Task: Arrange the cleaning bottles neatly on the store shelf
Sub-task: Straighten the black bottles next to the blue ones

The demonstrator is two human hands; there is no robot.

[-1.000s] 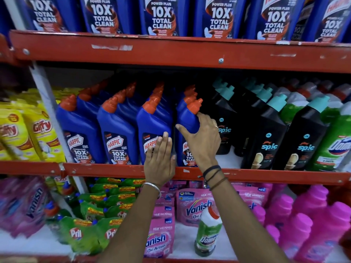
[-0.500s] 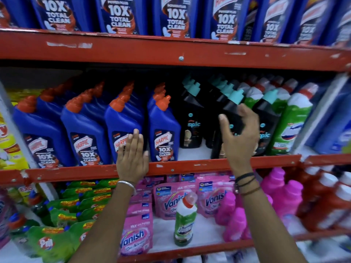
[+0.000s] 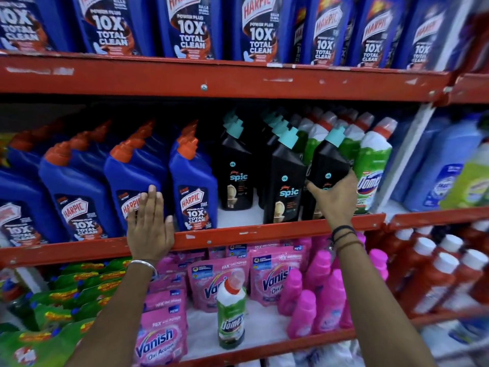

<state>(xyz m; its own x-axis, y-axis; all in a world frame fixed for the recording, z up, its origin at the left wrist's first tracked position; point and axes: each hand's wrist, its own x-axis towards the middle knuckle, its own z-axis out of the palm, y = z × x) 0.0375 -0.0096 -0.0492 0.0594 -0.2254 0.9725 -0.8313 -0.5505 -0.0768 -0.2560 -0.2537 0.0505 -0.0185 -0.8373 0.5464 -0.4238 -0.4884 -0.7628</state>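
Note:
On the middle red shelf [image 3: 238, 235] stand blue Harpic bottles [image 3: 193, 181] with orange caps at left, black Spic bottles [image 3: 287, 178] with teal caps in the centre, and green Domex bottles [image 3: 373, 168] at right. My right hand [image 3: 334, 198] grips the lower body of one black Spic bottle [image 3: 329, 157], which tilts to the right beside the Domex row. My left hand [image 3: 149, 225] lies flat, fingers apart, against the shelf edge and the front of a Harpic bottle [image 3: 132, 181]. It holds nothing.
Large Harpic bottles [image 3: 190, 27] fill the top shelf. Below are pink Vanish pouches [image 3: 158, 337], pink bottles [image 3: 304, 308], green pouches [image 3: 58, 313], red bottles [image 3: 436, 274], and a lone Domex bottle [image 3: 231, 313] standing at the front. Blue bottles [image 3: 444, 170] stand in the right bay.
My right hand moved right from the Harpic row to the Spic bottles and closed on one, tilting it. My view shifted right; the left hand stayed on the shelf edge.

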